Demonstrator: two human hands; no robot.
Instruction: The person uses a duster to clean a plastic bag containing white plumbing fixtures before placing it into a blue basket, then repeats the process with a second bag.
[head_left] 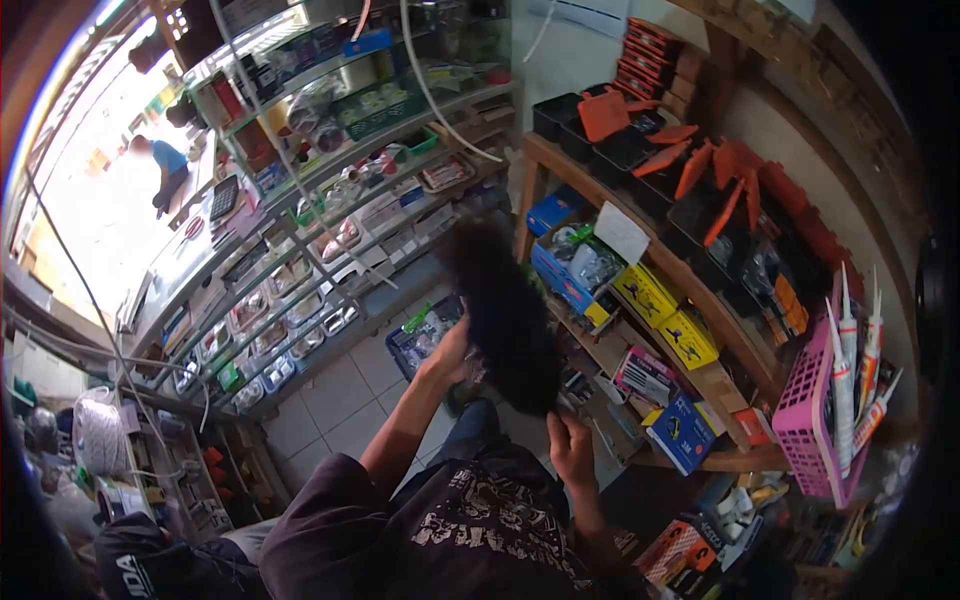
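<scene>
A black fluffy duster (503, 312) hangs in the air in front of the wooden shelves. My left hand (450, 352) is closed on its left side, with the arm reaching up from the lower left. Just under the duster's bottom end, my right hand (570, 447) has its fingers curled and touching the fluff. My dark printed shirt (480, 525) fills the bottom of the view.
A glass display counter (300, 250) with trays of small goods runs along the left. Wooden shelves (700, 300) on the right hold boxes and black bins with orange lids. A pink basket (805, 415) carries sealant tubes. A person in a blue shirt (165, 165) stands outside.
</scene>
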